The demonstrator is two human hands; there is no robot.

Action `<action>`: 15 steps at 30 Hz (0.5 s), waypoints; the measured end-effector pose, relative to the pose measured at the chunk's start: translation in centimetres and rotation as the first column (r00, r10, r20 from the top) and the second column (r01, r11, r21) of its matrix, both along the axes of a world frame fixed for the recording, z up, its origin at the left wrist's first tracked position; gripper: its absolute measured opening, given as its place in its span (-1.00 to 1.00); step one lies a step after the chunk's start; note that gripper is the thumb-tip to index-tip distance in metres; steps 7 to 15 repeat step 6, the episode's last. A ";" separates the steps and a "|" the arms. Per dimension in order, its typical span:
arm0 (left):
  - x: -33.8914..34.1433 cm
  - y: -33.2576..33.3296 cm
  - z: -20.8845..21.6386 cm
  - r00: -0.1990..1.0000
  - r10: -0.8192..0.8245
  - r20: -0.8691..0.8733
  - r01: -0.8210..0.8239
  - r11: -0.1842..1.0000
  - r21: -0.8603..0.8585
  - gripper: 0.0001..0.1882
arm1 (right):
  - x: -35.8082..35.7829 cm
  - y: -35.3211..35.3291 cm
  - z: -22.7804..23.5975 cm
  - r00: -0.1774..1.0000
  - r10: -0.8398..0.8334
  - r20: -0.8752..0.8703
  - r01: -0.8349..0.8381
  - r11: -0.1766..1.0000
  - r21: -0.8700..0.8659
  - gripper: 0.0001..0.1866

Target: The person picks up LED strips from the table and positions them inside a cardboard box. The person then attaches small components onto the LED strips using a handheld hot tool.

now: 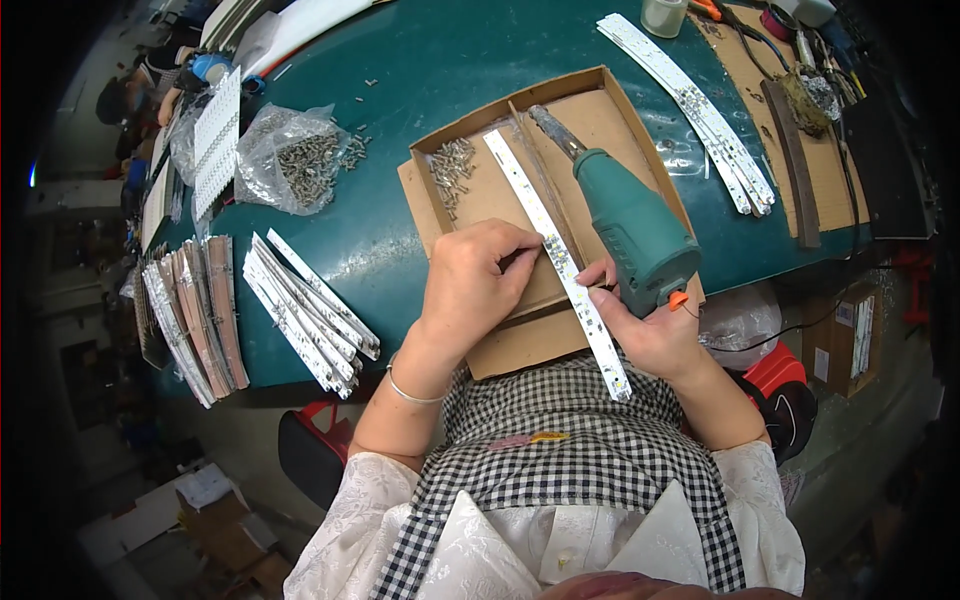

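Note:
A long white LED circuit strip [522,188] lies slantwise over a shallow cardboard box [610,95], its lower end reaching toward my checked apron. My right hand [650,330] grips the strip between thumb and fingers below its middle. My left hand [478,275] is closed in a pinch against the strip's left edge; whatever is between its fingertips is too small to make out. Just right of the strip, a green heat gun [635,220] rests in the box, nozzle toward the far side. Small metallic cylindrical parts [452,175] sit in the box's left compartment.
Left of the box are a stack of white strips [305,315] and a plastic bag [290,160] of small metal parts. Another strip pile [700,125] lies at right, beside a cardboard sheet [770,110] with tools. Bundled strips [195,320] stand far left. Another person [140,90] is at upper left.

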State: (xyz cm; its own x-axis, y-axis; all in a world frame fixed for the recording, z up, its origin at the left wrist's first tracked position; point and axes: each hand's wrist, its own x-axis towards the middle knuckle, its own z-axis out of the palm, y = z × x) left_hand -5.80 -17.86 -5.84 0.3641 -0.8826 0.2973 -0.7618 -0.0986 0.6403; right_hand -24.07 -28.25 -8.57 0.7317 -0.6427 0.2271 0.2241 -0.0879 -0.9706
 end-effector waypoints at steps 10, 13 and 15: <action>-0.4 0.6 0.1 0.991 0.104 -0.089 -0.102 0.994 0.032 -0.88 | -3.6 -0.1 2.2 0.988 0.141 -0.067 -0.120 0.959 0.257 -0.34; -0.4 0.6 0.1 0.991 0.104 -0.089 -0.102 0.994 0.032 -0.88 | -3.6 -0.1 2.2 0.988 0.141 -0.067 -0.120 0.959 0.257 -0.34; -0.4 0.6 0.1 0.991 0.104 -0.089 -0.102 0.994 0.032 -0.88 | -3.6 -0.1 2.2 0.988 0.141 -0.067 -0.120 0.959 0.257 -0.34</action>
